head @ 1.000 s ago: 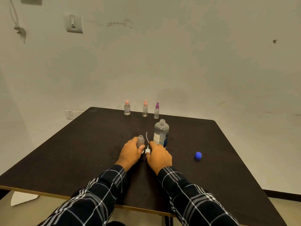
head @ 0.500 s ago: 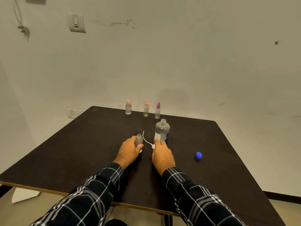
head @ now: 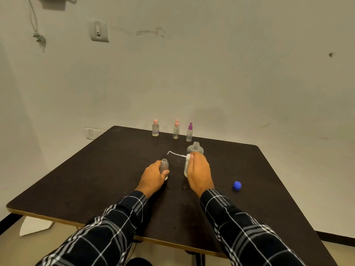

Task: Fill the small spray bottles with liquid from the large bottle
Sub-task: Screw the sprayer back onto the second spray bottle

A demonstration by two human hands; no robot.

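Note:
An uncapped small spray bottle stands upright on the dark table, and my left hand is wrapped around it from the left. My right hand pinches the white spray head, whose thin dip tube points left over the table. That same hand is closed around the front of the large clear bottle, which stands open with no cap. Three capped small spray bottles stand in a row at the far edge: two with pink tops and one with a purple top.
The large bottle's blue cap lies on the table to the right of my right hand. A wall rises just behind the table's far edge. A white sheet lies on the floor at the left.
My right hand has carried the spray head away from the small bottle, rightward onto the large bottle. My left hand has stayed on the small bottle.

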